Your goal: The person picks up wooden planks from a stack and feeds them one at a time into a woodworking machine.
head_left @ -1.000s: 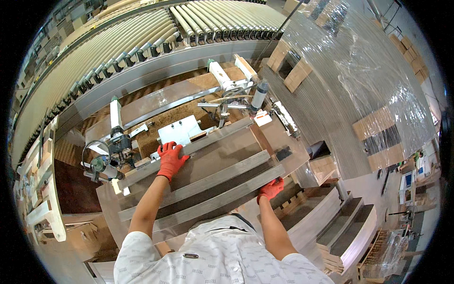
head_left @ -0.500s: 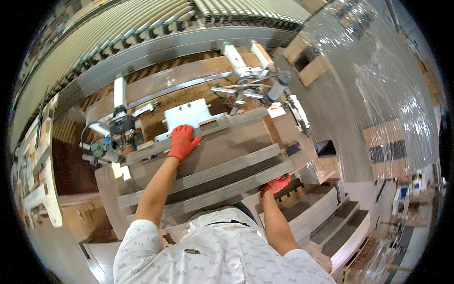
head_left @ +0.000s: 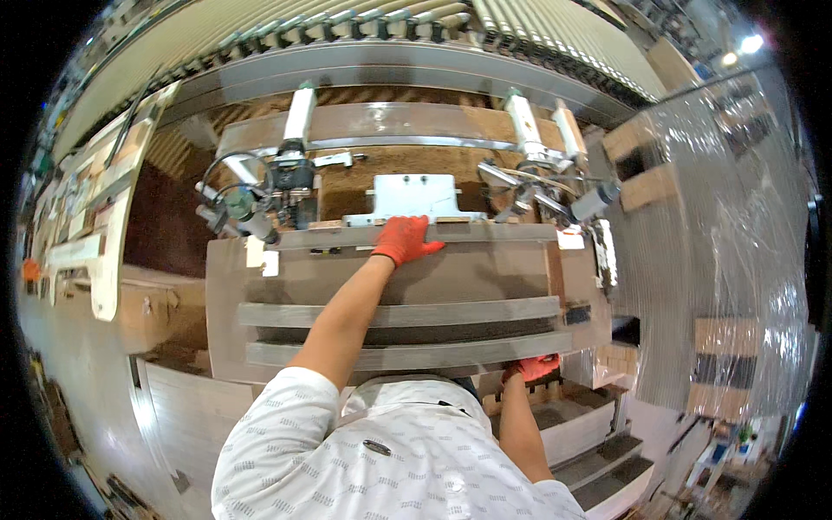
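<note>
Clock taken from mid-worktop, 12 being away from the person.

At 9 to 10, a pale, flat-faced shelf [head_left: 106, 269] with a rounded corner, bearing wood offcuts. At 9, closer in, a brown cardboard-like box [head_left: 165, 303]. At 10 to 11, the left clamp unit [head_left: 296, 143]: white cylinder, dark body, looping hose.

Centre: brown worktop [head_left: 485, 270], smooth, dull sheen. On it three strips, grey, streaked like wood grain, straight and narrow. Far strip [head_left: 503, 234] lies along the 12 o'clock edge; middle strip [head_left: 468, 308] and near strip [head_left: 459, 350] lie toward 6, apart from each other. Long axes run roughly 9 to 3, near-parallel; ends point to 9 and 3, the near strip's right end slightly farther from the person.

Left hand [head_left: 402, 240], red-gloved, at 12: laid across the far strip, fingers toward 12 to 1, thumb spread toward 3. Just beyond it, a white metal plate [head_left: 416, 195], smooth, before brown, grainy sawdust [head_left: 347, 201].

Right hand [head_left: 536, 369], red-gloved, at 4, just beside the near strip's right end; fingers partly hidden, cannot tell whether they pinch anything.

At 1 to 2, right clamp unit [head_left: 524, 126], white cylinder. Between 4 and 5, stacked boards [head_left: 598, 461], straight-edged. At 2 to 3, a tall ribbed grey stack [head_left: 659, 286] under glossy, wrinkled film [head_left: 745, 221].
</note>
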Action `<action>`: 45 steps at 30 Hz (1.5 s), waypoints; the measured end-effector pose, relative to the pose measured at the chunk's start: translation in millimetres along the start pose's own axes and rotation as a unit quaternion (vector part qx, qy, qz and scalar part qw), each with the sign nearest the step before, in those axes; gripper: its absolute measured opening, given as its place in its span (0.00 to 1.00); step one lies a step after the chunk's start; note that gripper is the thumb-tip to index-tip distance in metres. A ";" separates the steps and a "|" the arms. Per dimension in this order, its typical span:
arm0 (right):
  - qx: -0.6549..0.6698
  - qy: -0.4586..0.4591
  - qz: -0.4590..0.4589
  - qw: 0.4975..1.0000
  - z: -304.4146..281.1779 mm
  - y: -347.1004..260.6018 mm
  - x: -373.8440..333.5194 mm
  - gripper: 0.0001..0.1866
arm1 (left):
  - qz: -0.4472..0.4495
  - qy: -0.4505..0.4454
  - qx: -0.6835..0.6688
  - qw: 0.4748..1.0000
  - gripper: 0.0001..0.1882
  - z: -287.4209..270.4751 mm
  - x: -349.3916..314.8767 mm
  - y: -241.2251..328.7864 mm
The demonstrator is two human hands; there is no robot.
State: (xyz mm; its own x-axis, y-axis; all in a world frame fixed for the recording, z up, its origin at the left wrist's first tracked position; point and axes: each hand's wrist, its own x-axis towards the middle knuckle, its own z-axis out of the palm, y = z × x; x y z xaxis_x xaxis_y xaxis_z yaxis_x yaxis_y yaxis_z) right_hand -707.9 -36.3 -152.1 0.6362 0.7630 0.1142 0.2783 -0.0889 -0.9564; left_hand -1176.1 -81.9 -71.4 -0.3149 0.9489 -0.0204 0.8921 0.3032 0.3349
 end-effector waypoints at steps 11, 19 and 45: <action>-0.119 -0.017 -0.001 0.993 -11.4 -8.9 -6.6 0.23 | -0.004 -0.006 -0.007 1.000 0.41 1.3 -7.6 1.1; -0.024 -0.021 -0.026 0.999 -18.3 33.5 32.7 0.22 | -0.007 -0.009 -0.006 1.000 0.40 1.6 -0.7 2.6; -0.265 -0.654 -0.552 0.444 0.0 -157.3 -121.0 0.35 | -0.011 0.003 0.009 1.000 0.40 1.4 -0.7 1.6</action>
State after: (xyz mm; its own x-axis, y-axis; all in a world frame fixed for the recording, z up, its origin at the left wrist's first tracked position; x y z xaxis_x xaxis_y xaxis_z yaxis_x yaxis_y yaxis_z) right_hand -828.6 -114.6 -15.4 -0.9647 0.2163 -0.1503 0.2509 0.9285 -0.2738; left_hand -1174.0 -81.9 -72.2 -0.3357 0.9417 -0.0215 0.8912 0.3249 0.3166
